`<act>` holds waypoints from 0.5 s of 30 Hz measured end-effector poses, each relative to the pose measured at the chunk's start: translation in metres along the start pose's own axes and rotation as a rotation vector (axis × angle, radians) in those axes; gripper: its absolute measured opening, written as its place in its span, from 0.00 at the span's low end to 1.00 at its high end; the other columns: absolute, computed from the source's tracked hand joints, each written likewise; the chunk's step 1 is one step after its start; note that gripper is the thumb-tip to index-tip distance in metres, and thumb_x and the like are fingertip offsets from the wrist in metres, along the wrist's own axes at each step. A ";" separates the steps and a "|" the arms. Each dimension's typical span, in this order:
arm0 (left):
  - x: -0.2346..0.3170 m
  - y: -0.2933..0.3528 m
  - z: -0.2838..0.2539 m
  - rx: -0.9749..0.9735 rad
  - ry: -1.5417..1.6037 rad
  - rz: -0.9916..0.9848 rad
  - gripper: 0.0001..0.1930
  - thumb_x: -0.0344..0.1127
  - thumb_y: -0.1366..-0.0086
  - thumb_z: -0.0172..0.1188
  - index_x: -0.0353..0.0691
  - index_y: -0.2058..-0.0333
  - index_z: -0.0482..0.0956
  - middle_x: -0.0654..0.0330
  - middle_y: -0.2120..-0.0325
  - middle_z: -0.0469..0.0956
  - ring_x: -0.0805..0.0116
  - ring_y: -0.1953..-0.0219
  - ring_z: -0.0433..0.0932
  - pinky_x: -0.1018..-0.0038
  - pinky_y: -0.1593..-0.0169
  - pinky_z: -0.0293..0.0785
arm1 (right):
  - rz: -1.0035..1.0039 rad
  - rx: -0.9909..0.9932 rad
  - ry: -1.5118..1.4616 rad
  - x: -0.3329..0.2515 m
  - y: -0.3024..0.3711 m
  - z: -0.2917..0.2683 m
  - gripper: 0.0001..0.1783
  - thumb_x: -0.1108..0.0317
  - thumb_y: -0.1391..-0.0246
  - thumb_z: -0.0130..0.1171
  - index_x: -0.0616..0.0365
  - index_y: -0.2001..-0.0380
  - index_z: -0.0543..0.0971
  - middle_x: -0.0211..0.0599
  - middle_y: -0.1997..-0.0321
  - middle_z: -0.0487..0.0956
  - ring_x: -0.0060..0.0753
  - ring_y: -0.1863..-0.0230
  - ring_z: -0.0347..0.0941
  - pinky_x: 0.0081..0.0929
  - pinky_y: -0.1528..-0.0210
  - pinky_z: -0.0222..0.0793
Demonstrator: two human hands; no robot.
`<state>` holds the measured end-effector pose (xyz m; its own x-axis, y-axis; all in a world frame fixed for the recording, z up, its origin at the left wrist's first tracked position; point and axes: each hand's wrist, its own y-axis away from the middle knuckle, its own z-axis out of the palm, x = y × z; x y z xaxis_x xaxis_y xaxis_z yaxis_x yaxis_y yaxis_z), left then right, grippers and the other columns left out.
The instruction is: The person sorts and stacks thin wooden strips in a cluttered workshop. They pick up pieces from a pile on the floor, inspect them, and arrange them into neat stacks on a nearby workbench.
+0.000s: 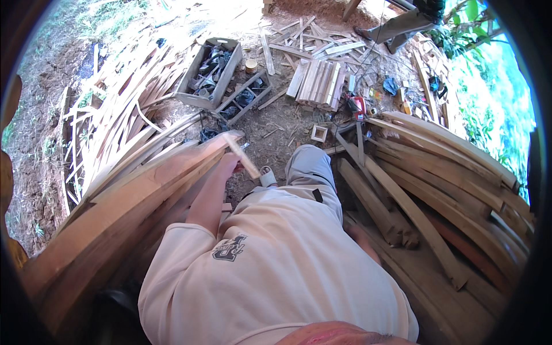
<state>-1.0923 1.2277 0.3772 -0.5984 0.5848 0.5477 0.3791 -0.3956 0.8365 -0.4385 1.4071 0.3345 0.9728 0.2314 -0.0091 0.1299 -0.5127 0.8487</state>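
Note:
My left hand (pixel 234 164) is closed around a short, pale wooden strip (pixel 242 156). The strip slants in front of my left knee, its upper end beside the tip of a long board (pixel 144 187) on the left stack. Both board and hand are slightly blurred. Low on my right side, part of my right hand or forearm (pixel 363 244) shows beside the stacked timber, and its fingers are hidden. A small square wooden frame (pixel 319 134) lies on the ground ahead of my right knee.
Long planks (pixel 448 172) are heaped on my right. Ahead stand a wooden crate (pixel 198 99) of dark items, a smaller divided crate (pixel 250 99), a neat stack of short boards (pixel 318 83) and a red tool (pixel 357 106). Another person's legs (pixel 402 29) appear at the far right.

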 end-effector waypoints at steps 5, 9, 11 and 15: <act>-0.018 -0.026 -0.063 0.203 0.123 -0.191 0.10 0.32 0.31 0.49 0.36 0.56 0.77 0.52 0.64 0.87 0.66 0.77 0.82 0.73 0.78 0.75 | 0.270 -0.276 -0.162 -0.035 -0.017 -0.057 0.24 0.53 0.37 0.58 0.66 0.53 0.83 0.54 0.55 0.85 0.50 0.50 0.81 0.45 0.46 0.74; 0.010 -0.048 -0.077 0.148 -0.158 -0.191 0.18 0.29 0.34 0.44 0.21 0.53 0.75 0.44 0.63 0.86 0.54 0.69 0.87 0.61 0.71 0.83 | 0.265 -0.339 -0.083 -0.088 -0.093 -0.152 0.25 0.51 0.37 0.59 0.66 0.53 0.83 0.55 0.53 0.84 0.53 0.47 0.80 0.46 0.44 0.73; 0.045 -0.037 -0.072 0.155 -0.420 -0.245 0.17 0.28 0.34 0.43 0.22 0.54 0.76 0.45 0.67 0.86 0.55 0.71 0.86 0.61 0.72 0.82 | 0.216 -0.320 -0.013 -0.128 -0.136 -0.205 0.26 0.51 0.38 0.59 0.66 0.53 0.83 0.56 0.51 0.84 0.54 0.46 0.80 0.46 0.43 0.73; 0.029 -0.055 -0.048 0.485 -0.069 -0.329 0.16 0.27 0.35 0.41 0.28 0.54 0.74 0.48 0.72 0.83 0.56 0.77 0.83 0.61 0.75 0.79 | -0.178 -0.067 0.097 -0.246 -0.289 -0.340 0.22 0.52 0.39 0.59 0.63 0.61 0.84 0.51 0.61 0.84 0.49 0.56 0.82 0.43 0.51 0.75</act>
<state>-1.1645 1.2322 0.3466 -0.6979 0.6733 0.2440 0.4705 0.1742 0.8650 -0.7805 1.7795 0.2717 0.9123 0.3933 -0.1138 0.2819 -0.4017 0.8713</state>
